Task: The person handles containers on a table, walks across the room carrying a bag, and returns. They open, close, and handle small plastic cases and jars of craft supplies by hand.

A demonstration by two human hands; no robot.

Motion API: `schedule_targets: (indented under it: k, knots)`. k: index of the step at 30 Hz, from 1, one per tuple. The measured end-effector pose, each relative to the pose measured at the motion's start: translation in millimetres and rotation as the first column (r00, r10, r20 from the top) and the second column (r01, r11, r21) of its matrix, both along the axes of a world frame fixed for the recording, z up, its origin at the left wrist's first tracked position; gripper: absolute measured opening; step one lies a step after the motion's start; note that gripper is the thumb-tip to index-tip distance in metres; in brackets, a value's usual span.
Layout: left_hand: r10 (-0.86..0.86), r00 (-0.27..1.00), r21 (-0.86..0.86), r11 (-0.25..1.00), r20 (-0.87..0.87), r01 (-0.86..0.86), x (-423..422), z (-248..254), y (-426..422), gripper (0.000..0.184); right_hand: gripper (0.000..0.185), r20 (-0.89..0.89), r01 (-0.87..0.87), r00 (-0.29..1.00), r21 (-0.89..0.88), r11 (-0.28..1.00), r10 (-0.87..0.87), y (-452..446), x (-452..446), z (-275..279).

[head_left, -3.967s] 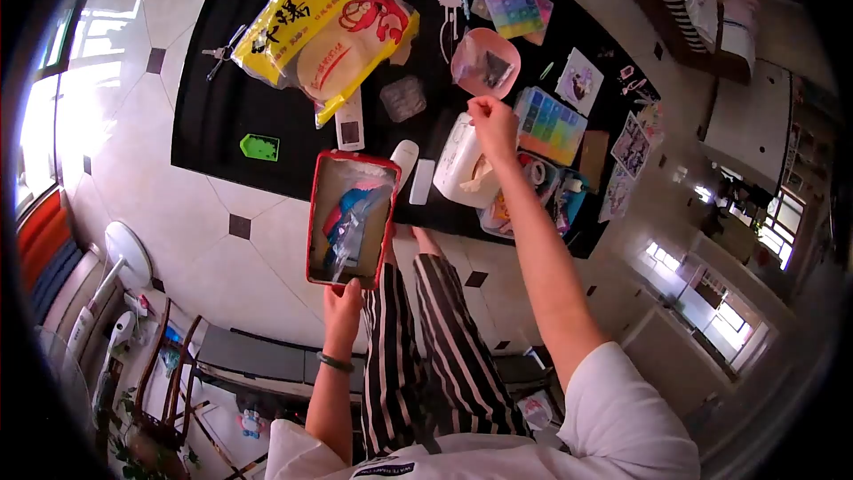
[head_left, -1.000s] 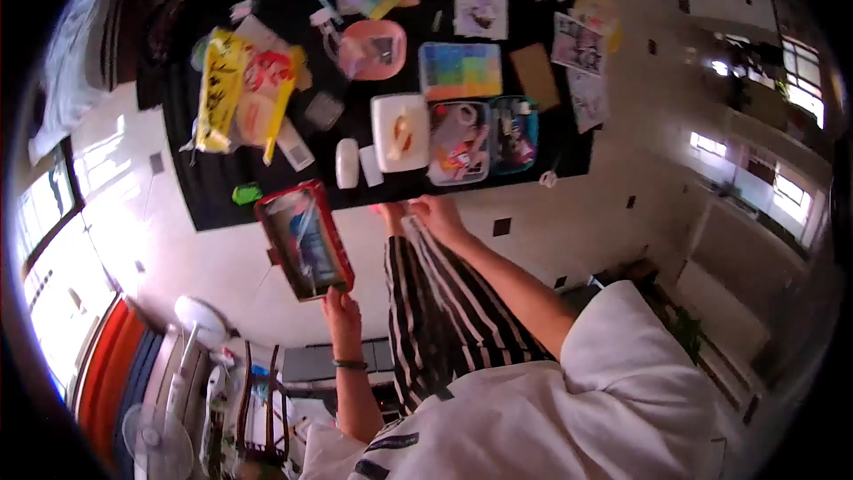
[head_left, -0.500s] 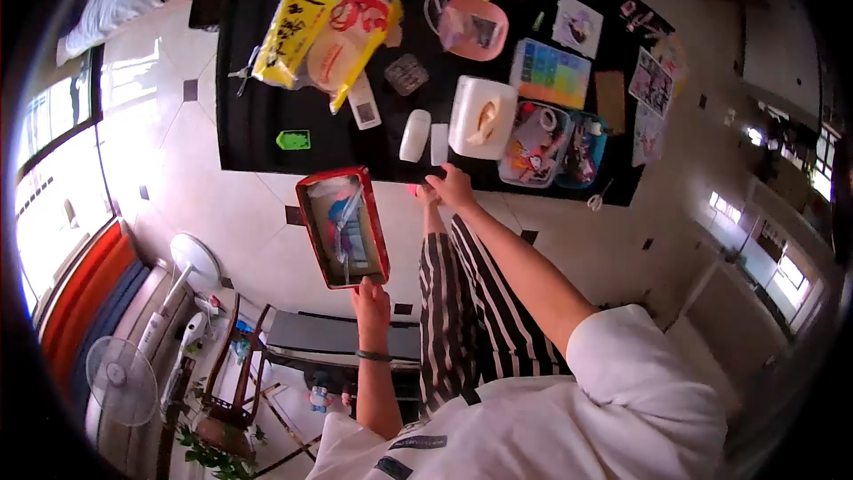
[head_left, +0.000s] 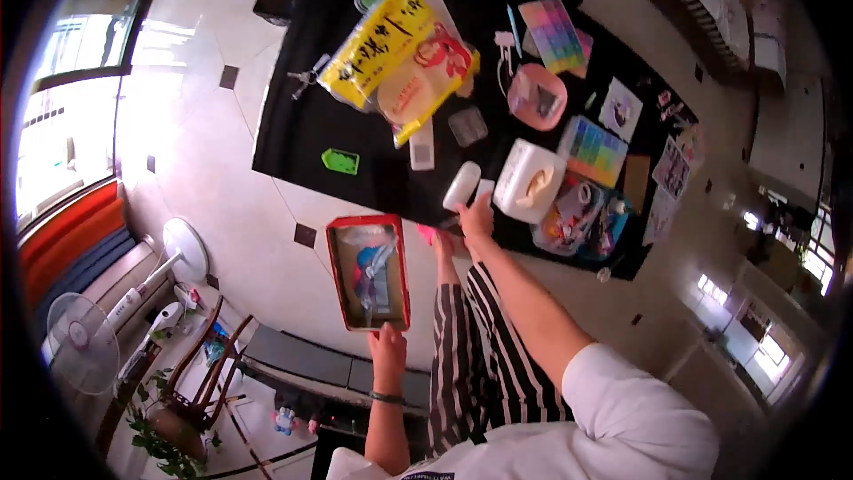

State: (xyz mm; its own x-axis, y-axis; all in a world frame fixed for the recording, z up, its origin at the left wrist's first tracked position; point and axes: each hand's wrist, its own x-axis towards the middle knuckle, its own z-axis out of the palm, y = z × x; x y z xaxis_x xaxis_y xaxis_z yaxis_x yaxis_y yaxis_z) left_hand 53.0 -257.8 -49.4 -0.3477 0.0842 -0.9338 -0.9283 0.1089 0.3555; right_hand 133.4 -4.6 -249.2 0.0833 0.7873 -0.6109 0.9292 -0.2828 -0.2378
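Observation:
My left hand (head_left: 387,347) grips the near end of a red-edged box (head_left: 405,274), held off the table over the floor. Blue and clear plastic packets (head_left: 373,271) lie inside it. My right hand (head_left: 477,215) is at the near edge of the black table (head_left: 302,138), its fingers pressed together on a small white flat object (head_left: 485,188); the fingers partly hide it. A white rounded case (head_left: 462,185) lies just left of these fingers, and a white tissue box (head_left: 518,180) stands to their right.
On the table are a yellow food bag (head_left: 382,49), a green tray (head_left: 340,161), a pink bowl (head_left: 555,107), a bead palette (head_left: 593,152) and a bin of small items (head_left: 569,218). Fans (head_left: 82,332) and a wooden chair (head_left: 209,373) stand at the lower left.
My right hand has moved from beside the table edge onto the small white object. The view has turned, and the box remains in my left hand.

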Motion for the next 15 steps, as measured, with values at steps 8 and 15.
schedule_targets:
  k: [8, 15]
  knots:
    - [-0.167, 0.979, 0.052, 0.983, -0.119, 0.174, -7, -4, 0, 0.013, 0.085, 0.09, 0.229, 0.97, -0.044, 0.972, -0.224, -2, -11, -4]
    - [-0.133, 0.99, 0.049, 0.99, -0.051, 0.136, -15, 7, 18, 0.017, 0.077, 0.089, 0.293, 0.949, 0.093, 0.951, -0.301, -10, -20, -21]
